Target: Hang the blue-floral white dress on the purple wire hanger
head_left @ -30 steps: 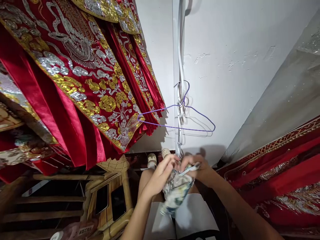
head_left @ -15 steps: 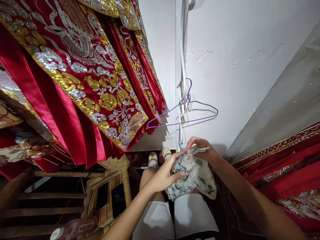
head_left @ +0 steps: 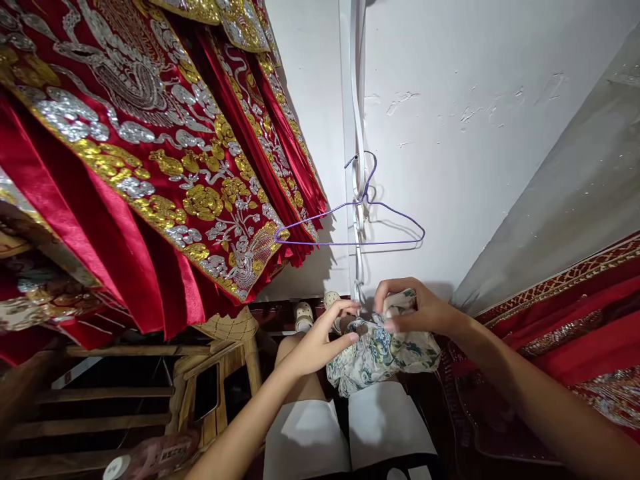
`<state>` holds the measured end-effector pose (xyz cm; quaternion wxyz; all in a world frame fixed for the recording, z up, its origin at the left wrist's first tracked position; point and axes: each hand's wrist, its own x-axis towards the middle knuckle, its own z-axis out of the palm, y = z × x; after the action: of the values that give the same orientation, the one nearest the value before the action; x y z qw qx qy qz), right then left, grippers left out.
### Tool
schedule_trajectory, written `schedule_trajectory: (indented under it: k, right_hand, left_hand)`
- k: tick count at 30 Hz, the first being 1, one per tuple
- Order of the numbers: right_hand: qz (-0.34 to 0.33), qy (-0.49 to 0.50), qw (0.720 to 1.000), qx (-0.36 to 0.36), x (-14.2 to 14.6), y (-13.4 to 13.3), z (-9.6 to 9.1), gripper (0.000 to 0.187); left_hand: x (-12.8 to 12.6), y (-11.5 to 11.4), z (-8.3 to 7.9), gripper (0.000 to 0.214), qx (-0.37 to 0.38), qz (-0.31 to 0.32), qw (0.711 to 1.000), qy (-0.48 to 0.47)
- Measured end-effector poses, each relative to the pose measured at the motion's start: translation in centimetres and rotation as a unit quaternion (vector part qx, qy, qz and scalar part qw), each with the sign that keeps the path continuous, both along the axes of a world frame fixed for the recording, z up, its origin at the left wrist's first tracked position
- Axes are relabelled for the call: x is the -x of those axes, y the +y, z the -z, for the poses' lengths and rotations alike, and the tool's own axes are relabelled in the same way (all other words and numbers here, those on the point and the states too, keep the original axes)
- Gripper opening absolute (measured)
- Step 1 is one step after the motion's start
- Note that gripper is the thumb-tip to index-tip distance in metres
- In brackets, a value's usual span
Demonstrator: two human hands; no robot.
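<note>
Both hands hold a floral patterned cloth (head_left: 383, 350) above the person's knees, the right hand (head_left: 417, 310) pinching its top edge, the left hand (head_left: 320, 340) with fingers closed on its side, below a purple wire hanger (head_left: 357, 227).

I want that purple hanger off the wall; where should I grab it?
Take the purple hanger by the twisted neck under its hook, from the front: the thin wire arms would likely flex, and the hook hangs on the white cord.

White plaster wall (head_left: 475, 133) w/ purple wire hanger (head_left: 395, 217), red gold-embroidered robes (head_left: 150, 167) hanging left, bamboo stool (head_left: 220, 380) below.
</note>
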<state>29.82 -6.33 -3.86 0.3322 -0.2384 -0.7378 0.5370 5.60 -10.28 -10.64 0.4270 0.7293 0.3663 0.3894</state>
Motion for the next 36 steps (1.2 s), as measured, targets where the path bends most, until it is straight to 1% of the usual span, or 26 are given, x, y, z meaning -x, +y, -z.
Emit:
schedule_trajectory:
  k: [2,3,5,6,8,9,11,12,13,15,17,18,20,22,23,25,27,29,30,31,33,36]
  right_hand:
    - [-0.039,-0.03,0.998,-0.042,0.6,-0.6,-0.4,0.014]
    - [-0.05,-0.047,0.996,-0.065,0.7,-0.9,-0.6,0.021]
    - [-0.058,-0.082,0.989,-0.11,0.8,-1.4,-1.0,0.038]
    - [-0.051,-0.102,0.985,-0.132,0.6,-1.6,-1.0,0.044]
    - [-0.026,-0.144,0.974,-0.171,0.1,-1.7,-0.8,0.051]
    - [-0.008,-0.163,0.968,-0.189,-0.3,-1.6,-0.6,0.052]
    - [0.037,-0.194,0.952,-0.233,-1.0,-1.1,0.2,0.048]
    - [0.063,-0.205,0.942,-0.26,-1.3,-0.6,0.7,0.044]
    - [0.093,-0.215,0.928,-0.289,-1.6,0.1,1.3,0.039]
    - [0.15,-0.228,0.899,-0.341,-1.9,1.6,2.5,0.03]
    - [0.186,-0.239,0.878,-0.37,-2.1,3.3,3.7,0.031]
    - [0.193,-0.244,0.873,-0.377,-2.1,4.0,4.2,0.033]
    - [0.199,-0.255,0.867,-0.378,-2.2,5.2,4.9,0.039]
    - [0.226,-0.271,0.868,-0.35,-2.2,6.2,5.2,0.05]
    - [0.249,-0.28,0.869,-0.324,-2.3,6.7,5.2,0.056]
    - [0.298,-0.293,0.869,-0.263,-2.5,7.9,5.2,0.069]
    - [0.327,-0.281,0.874,-0.222,-2.9,9.5,5.4,0.075]
    - [0.327,-0.252,0.885,-0.213,-3.4,11.3,5.9,0.07]
    - [0.321,-0.241,0.891,-0.212,-3.6,12.0,6.2,0.066]
    - [0.314,-0.235,0.895,-0.212,-3.8,12.6,6.6,0.06]
    - [0.302,-0.236,0.9,-0.208,-4.1,12.9,7.1,0.047]
    - [0.303,-0.242,0.897,-0.212,-4.8,11.7,7.5,0.034]
  left_hand:
    - [-0.8,0.3,0.2,0.045,-0.02,0.016,0.999,0.019]
    - [-1.2,0.5,0.3,0.04,-0.03,0.033,0.998,0.032]
    - [-1.9,0.9,0.5,0.022,-0.051,0.074,0.994,0.068]
    - [-2.2,1.1,0.6,0.015,-0.06,0.092,0.99,0.088]
    - [-2.5,1.3,0.9,0.026,-0.068,0.124,0.983,0.12]
    - [-2.6,1.4,1.0,0.031,-0.068,0.136,0.98,0.124]
    - [-2.6,1.3,1.3,0.034,-0.063,0.143,0.982,0.105]
    - [-2.5,1.1,1.4,0.034,-0.06,0.13,0.986,0.087]
    - [-2.3,1.0,1.4,0.036,-0.058,0.102,0.991,0.067]
    - [-2.0,0.8,1.3,0.041,-0.057,0.019,0.998,0.032]
    - [-1.4,0.6,0.7,0.044,-0.057,-0.06,0.996,0.015]
    - [-1.1,0.6,0.2,0.042,-0.057,-0.082,0.995,0.02]
    - [-0.4,0.5,-1.0,0.035,-0.061,-0.09,0.991,0.074]
    - [0.5,0.6,-2.4,0.028,-0.07,-0.084,0.977,0.181]
    - [1.0,0.7,-3.0,0.027,-0.079,-0.086,0.963,0.243]
    - [2.0,0.8,-3.9,0.028,-0.099,-0.1,0.922,0.36]
    - [3.1,0.8,-4.4,0.029,-0.111,-0.111,0.879,0.451]
    - [4.1,0.8,-4.5,0.025,-0.121,-0.113,0.844,0.511]
    - [4.6,0.7,-4.4,0.024,-0.126,-0.109,0.834,0.526]
    - [5.0,0.6,-4.3,0.022,-0.129,-0.102,0.831,0.532]
    - [5.8,0.6,-3.9,0.023,-0.131,-0.084,0.836,0.526]
    - [6.7,1.0,-3.3,0.023,-0.112,-0.075,0.84,0.525]
